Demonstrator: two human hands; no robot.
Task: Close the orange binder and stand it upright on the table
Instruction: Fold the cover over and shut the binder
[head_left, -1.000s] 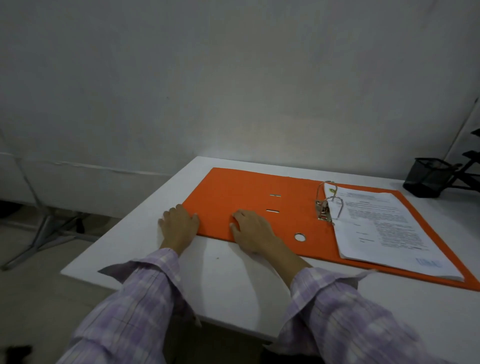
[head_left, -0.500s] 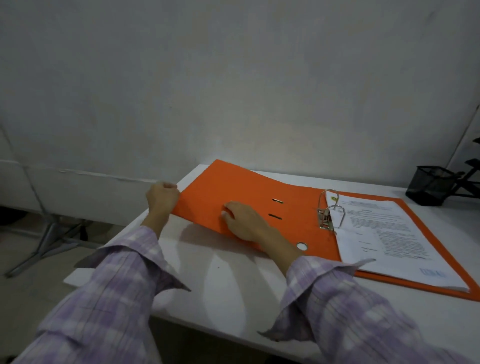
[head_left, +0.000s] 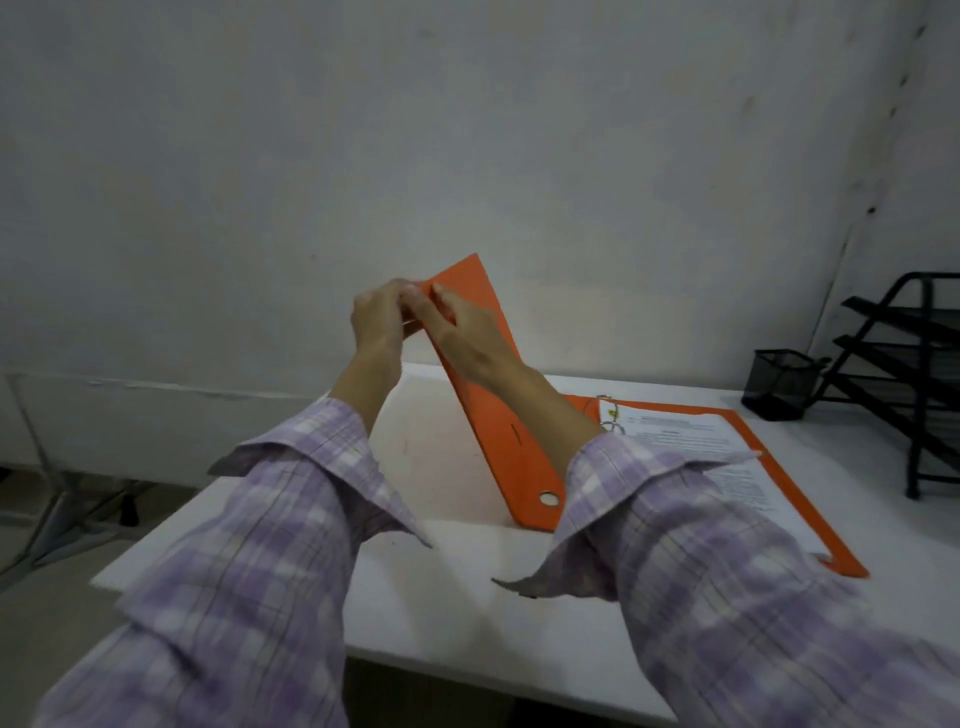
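The orange binder (head_left: 498, 431) lies half open on the white table (head_left: 467, 587). Its left cover stands raised steeply, almost on edge, with a round finger hole near its lower end. My left hand (head_left: 376, 319) grips the cover's top edge from the left. My right hand (head_left: 467, 332) lies against the cover's inner face with its fingers at the same edge. The right half lies flat with a stack of printed sheets (head_left: 691, 447) on the metal rings (head_left: 608, 415), partly hidden by my right sleeve.
A black mesh pen cup (head_left: 779, 384) stands at the back right of the table. Beside it a black wire tray rack (head_left: 914, 374) rises at the right edge. A grey wall is close behind the table. Floor and metal legs show at left.
The left cover went from flat on the table to steeply raised. Both hands rose with it and came together at its top edge.
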